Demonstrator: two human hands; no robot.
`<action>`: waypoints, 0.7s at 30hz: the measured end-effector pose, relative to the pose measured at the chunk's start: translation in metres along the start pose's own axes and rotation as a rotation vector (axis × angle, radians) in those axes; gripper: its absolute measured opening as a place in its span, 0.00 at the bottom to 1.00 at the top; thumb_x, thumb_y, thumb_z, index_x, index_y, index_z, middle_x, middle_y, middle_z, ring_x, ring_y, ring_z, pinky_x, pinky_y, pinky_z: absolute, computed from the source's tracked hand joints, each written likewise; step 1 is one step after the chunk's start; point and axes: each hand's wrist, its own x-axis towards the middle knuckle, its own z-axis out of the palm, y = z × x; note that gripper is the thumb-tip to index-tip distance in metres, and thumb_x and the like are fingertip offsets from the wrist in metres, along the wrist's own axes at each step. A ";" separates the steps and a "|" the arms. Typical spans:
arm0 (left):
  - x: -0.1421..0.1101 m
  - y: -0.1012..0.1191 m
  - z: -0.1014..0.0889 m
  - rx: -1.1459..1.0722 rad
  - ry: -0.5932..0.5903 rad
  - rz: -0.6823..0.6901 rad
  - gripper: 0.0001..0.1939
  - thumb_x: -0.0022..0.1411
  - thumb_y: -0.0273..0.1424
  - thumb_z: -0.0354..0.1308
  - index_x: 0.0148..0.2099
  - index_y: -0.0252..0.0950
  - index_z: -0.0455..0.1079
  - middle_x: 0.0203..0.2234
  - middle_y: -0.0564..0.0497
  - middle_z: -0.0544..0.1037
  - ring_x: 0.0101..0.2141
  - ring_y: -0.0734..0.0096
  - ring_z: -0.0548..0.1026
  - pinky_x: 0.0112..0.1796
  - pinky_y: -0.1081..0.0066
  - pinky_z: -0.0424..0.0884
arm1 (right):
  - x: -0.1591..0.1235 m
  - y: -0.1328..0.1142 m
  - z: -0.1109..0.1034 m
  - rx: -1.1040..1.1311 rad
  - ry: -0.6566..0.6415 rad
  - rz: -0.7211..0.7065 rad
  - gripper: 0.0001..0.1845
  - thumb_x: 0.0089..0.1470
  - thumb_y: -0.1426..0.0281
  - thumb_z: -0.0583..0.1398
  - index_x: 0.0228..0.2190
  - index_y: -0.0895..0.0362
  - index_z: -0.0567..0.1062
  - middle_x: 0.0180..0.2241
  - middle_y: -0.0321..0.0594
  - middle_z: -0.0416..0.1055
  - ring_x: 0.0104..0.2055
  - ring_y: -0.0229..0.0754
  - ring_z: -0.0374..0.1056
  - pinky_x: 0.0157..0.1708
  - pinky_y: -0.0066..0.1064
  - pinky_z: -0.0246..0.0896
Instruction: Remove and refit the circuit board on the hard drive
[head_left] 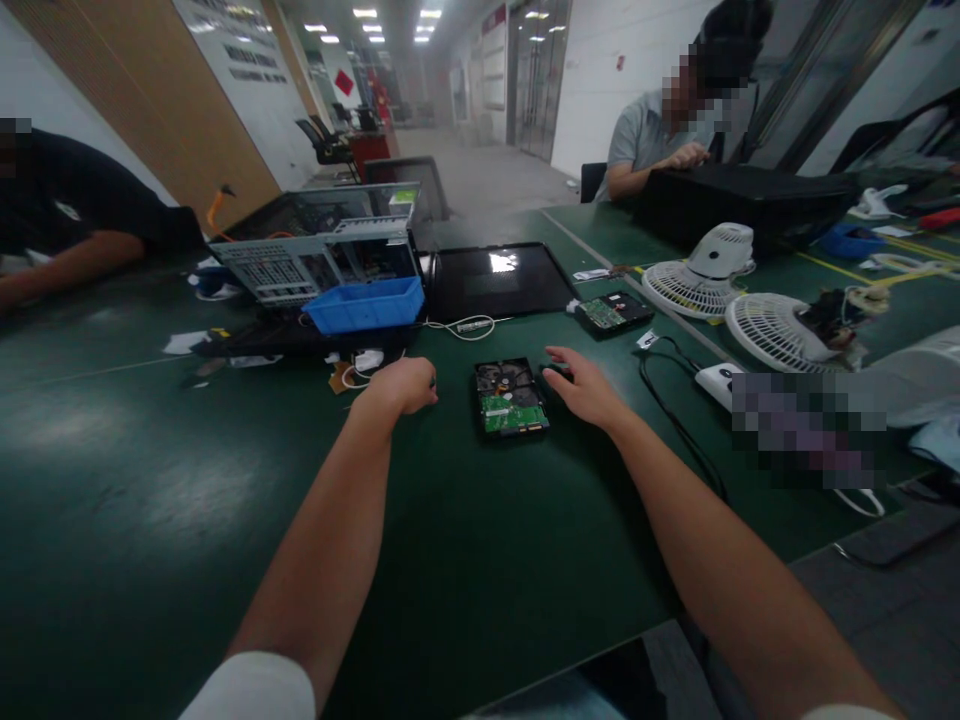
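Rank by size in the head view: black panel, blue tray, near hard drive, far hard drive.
1. Black panel
2. Blue tray and near hard drive, too alike to rank
3. Far hard drive, farther from the camera

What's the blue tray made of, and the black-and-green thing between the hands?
The blue rectangular tray seems smooth plastic: even colour, soft sheen. The flat black-and-green hard drive has a dark, dull case, perhaps metal; its green circuit board looks like stiff plastic with gold-coloured contacts.
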 end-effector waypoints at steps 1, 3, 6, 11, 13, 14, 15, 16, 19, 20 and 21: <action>-0.001 0.002 0.000 0.013 -0.009 -0.004 0.11 0.59 0.34 0.66 0.44 0.38 0.82 0.42 0.40 0.84 0.42 0.52 0.82 0.41 0.65 0.74 | 0.000 0.000 0.004 -0.027 -0.032 -0.043 0.27 0.65 0.60 0.58 0.62 0.56 0.70 0.61 0.50 0.72 0.62 0.52 0.68 0.62 0.49 0.63; -0.002 0.004 0.000 0.034 -0.026 -0.008 0.12 0.61 0.34 0.65 0.46 0.37 0.81 0.45 0.39 0.84 0.44 0.52 0.82 0.42 0.65 0.75 | -0.001 0.000 0.010 -0.070 -0.076 -0.103 0.29 0.66 0.60 0.56 0.64 0.57 0.68 0.65 0.51 0.67 0.67 0.53 0.64 0.67 0.51 0.57; -0.002 0.004 0.000 0.052 -0.041 -0.010 0.12 0.63 0.35 0.64 0.47 0.38 0.81 0.47 0.40 0.83 0.45 0.54 0.82 0.43 0.66 0.75 | -0.001 -0.003 0.013 -0.080 -0.137 -0.118 0.31 0.69 0.57 0.52 0.67 0.56 0.64 0.68 0.50 0.62 0.71 0.52 0.58 0.71 0.51 0.52; -0.002 0.005 0.001 0.062 -0.044 -0.008 0.13 0.64 0.36 0.63 0.48 0.38 0.80 0.48 0.39 0.83 0.46 0.53 0.82 0.44 0.64 0.75 | 0.001 -0.005 0.012 -0.107 -0.258 -0.113 0.37 0.70 0.50 0.49 0.71 0.55 0.57 0.74 0.49 0.51 0.75 0.52 0.49 0.73 0.52 0.44; -0.001 0.006 0.001 0.065 -0.043 -0.009 0.14 0.64 0.37 0.63 0.48 0.37 0.80 0.48 0.38 0.83 0.46 0.53 0.82 0.44 0.64 0.75 | 0.003 -0.006 0.012 -0.156 -0.296 -0.108 0.38 0.69 0.48 0.48 0.72 0.54 0.55 0.74 0.47 0.50 0.76 0.55 0.47 0.73 0.54 0.42; -0.001 0.006 0.002 0.065 -0.043 -0.010 0.14 0.64 0.37 0.63 0.48 0.37 0.80 0.48 0.38 0.83 0.45 0.53 0.82 0.44 0.65 0.75 | 0.003 -0.007 0.012 -0.177 -0.307 -0.102 0.39 0.69 0.47 0.47 0.72 0.53 0.55 0.74 0.47 0.50 0.76 0.55 0.46 0.73 0.55 0.42; 0.000 0.006 0.002 0.066 -0.043 -0.010 0.13 0.64 0.37 0.63 0.48 0.37 0.80 0.48 0.38 0.83 0.45 0.54 0.82 0.44 0.65 0.75 | 0.003 -0.007 0.013 -0.193 -0.313 -0.097 0.39 0.69 0.47 0.47 0.72 0.53 0.54 0.74 0.46 0.50 0.76 0.56 0.46 0.73 0.55 0.42; 0.000 0.005 0.002 0.066 -0.044 -0.008 0.13 0.64 0.37 0.63 0.48 0.37 0.81 0.48 0.38 0.83 0.45 0.54 0.82 0.44 0.65 0.75 | 0.004 -0.008 0.014 -0.202 -0.313 -0.093 0.39 0.69 0.47 0.46 0.72 0.54 0.53 0.74 0.46 0.50 0.76 0.56 0.46 0.73 0.55 0.42; 0.001 0.004 0.003 0.065 -0.044 0.005 0.14 0.64 0.37 0.62 0.48 0.37 0.80 0.48 0.38 0.83 0.45 0.54 0.82 0.45 0.65 0.75 | 0.005 -0.009 0.014 -0.207 -0.306 -0.073 0.39 0.70 0.47 0.45 0.72 0.53 0.53 0.73 0.45 0.53 0.75 0.56 0.47 0.72 0.55 0.43; 0.001 0.004 0.003 0.064 -0.044 0.008 0.14 0.64 0.37 0.62 0.48 0.37 0.80 0.47 0.38 0.83 0.46 0.53 0.82 0.45 0.64 0.75 | 0.005 -0.009 0.014 -0.207 -0.304 -0.065 0.38 0.70 0.47 0.45 0.72 0.52 0.54 0.73 0.44 0.55 0.75 0.56 0.47 0.72 0.55 0.43; 0.002 0.004 0.003 0.063 -0.045 0.009 0.14 0.63 0.37 0.62 0.48 0.37 0.80 0.47 0.38 0.83 0.45 0.53 0.82 0.45 0.64 0.75 | 0.005 -0.010 0.013 -0.207 -0.304 -0.059 0.38 0.70 0.47 0.45 0.72 0.51 0.55 0.72 0.44 0.57 0.75 0.57 0.47 0.71 0.56 0.43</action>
